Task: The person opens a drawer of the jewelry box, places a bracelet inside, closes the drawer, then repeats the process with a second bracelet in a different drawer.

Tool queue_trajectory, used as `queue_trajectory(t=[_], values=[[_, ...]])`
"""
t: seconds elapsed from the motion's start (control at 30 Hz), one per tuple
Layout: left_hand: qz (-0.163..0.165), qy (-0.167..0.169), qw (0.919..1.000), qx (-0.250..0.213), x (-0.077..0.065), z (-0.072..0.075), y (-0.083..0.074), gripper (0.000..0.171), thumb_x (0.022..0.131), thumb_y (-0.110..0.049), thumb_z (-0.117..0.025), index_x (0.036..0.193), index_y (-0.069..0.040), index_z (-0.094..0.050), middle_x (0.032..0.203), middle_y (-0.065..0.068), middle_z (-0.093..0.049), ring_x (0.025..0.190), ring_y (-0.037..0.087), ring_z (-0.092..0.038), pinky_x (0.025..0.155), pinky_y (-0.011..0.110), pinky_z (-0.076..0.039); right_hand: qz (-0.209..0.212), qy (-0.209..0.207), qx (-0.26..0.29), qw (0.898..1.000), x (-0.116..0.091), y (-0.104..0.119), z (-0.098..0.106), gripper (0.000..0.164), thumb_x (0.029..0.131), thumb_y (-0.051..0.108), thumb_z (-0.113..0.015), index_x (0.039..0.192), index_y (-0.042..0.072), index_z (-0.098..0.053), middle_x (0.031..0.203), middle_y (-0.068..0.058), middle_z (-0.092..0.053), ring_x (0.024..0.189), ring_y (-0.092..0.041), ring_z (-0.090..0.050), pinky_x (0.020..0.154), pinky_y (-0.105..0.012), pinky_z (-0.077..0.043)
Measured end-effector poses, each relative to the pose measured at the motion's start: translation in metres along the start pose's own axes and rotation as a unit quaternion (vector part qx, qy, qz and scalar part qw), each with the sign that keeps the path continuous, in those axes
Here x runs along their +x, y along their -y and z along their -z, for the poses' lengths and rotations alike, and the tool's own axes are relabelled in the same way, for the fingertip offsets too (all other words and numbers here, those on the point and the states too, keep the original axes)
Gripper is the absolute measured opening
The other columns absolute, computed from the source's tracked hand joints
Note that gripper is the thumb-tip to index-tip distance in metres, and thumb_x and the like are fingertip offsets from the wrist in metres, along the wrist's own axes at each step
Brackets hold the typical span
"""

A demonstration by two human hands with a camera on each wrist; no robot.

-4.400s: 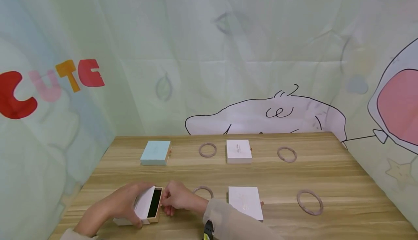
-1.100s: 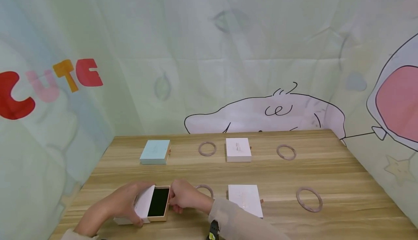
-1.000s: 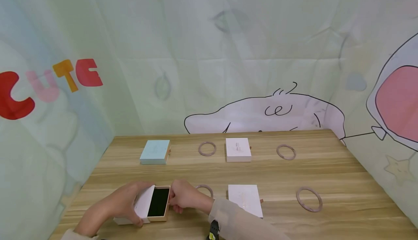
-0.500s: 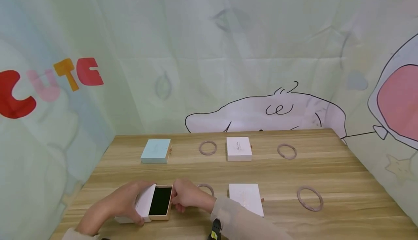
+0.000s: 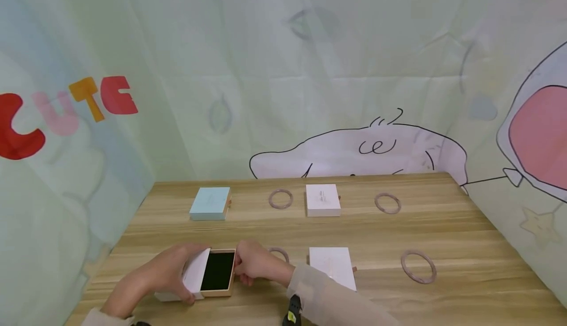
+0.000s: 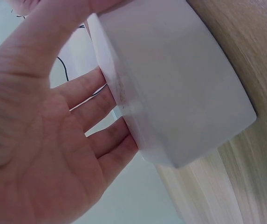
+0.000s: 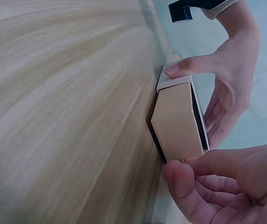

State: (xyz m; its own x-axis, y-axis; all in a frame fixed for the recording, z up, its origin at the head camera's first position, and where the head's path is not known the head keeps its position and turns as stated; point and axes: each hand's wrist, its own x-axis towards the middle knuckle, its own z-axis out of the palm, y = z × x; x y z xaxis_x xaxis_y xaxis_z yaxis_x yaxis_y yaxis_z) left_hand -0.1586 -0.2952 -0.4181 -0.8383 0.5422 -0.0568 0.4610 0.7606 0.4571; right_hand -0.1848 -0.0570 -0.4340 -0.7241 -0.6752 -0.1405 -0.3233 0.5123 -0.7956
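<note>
At the table's front left lies a white drawer-style jewelry box, its sleeve held by my left hand, with the thumb on the near side and the fingers over the far side. Out of the sleeve's right end sticks the peach-edged drawer, showing a black lining with nothing on it. My right hand pinches the small pull tab at the drawer's front between thumb and forefinger. Just behind the right wrist is a pale purple bangle, partly hidden by the forearm.
A second white box lies right of the right hand, partly covered by the sleeve, with a bangle beyond it. Along the back stand a light blue box, a bangle, a white box and another bangle.
The right hand has moved to the right, drawing the drawer further out of its sleeve; most of that came earlier, with only a little in the last second. The left hand stays in place.
</note>
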Motion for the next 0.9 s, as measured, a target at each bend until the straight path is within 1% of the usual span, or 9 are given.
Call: queue_trajectory(t=[0.1,0.33,0.57,0.73,0.9], values=[[0.004,0.002,1.0,0.003,0.0012,-0.0004,0.0007,0.1,0.044,-0.033,-0.1,0.128,0.003,-0.06,0.12,0.009,-0.063,0.1,0.022,-0.056,0.082,0.036,-0.047,0.001,-0.001,0.007,1.0,0.0001,-0.0013,0.0002,0.031,0.089,-0.011,-0.064,0.059,-0.005,-0.061,0.045,-0.007,-0.056,0.034,-0.011,-0.049,0.04,-0.024,-0.046],[-0.003,-0.002,0.9999,0.011,0.0016,-0.0019,0.0021,0.1,0.043,-0.035,-0.1,0.127,0.002,-0.06,0.12,0.009,-0.063,0.101,0.023,-0.056,0.083,0.038,-0.047,-0.002,-0.005,0.008,1.0,-0.0012,-0.0016,0.0006,0.032,0.089,-0.01,-0.064,0.058,-0.005,-0.06,0.045,-0.006,-0.055,0.034,-0.01,-0.049,0.04,-0.023,-0.046],[0.008,0.001,0.9999,0.014,0.0005,-0.0009,0.0002,0.101,0.045,-0.036,-0.1,0.128,0.003,-0.059,0.122,0.009,-0.062,0.102,0.024,-0.055,0.084,0.038,-0.047,-0.011,-0.007,0.015,1.0,-0.003,-0.0019,0.0019,0.031,0.089,-0.012,-0.063,0.059,-0.005,-0.06,0.044,-0.005,-0.054,0.033,-0.01,-0.048,0.039,-0.025,-0.046],[0.003,-0.003,0.9999,0.016,-0.0006,-0.0014,0.0004,0.101,0.045,-0.035,-0.1,0.128,0.004,-0.058,0.122,0.011,-0.062,0.102,0.025,-0.056,0.084,0.037,-0.047,-0.02,-0.008,0.022,1.0,-0.0038,-0.003,0.0026,0.028,0.089,-0.013,-0.062,0.061,-0.006,-0.062,0.044,-0.005,-0.054,0.033,-0.011,-0.048,0.039,-0.026,-0.046],[-0.001,-0.006,0.9998,0.018,-0.0006,-0.002,0.0003,0.101,0.045,-0.035,-0.1,0.129,0.004,-0.058,0.122,0.01,-0.062,0.101,0.024,-0.056,0.083,0.036,-0.048,-0.018,-0.011,0.026,0.999,-0.0045,-0.0029,0.003,0.027,0.088,-0.013,-0.062,0.062,-0.007,-0.062,0.044,-0.005,-0.054,0.033,-0.011,-0.047,0.039,-0.026,-0.046]])
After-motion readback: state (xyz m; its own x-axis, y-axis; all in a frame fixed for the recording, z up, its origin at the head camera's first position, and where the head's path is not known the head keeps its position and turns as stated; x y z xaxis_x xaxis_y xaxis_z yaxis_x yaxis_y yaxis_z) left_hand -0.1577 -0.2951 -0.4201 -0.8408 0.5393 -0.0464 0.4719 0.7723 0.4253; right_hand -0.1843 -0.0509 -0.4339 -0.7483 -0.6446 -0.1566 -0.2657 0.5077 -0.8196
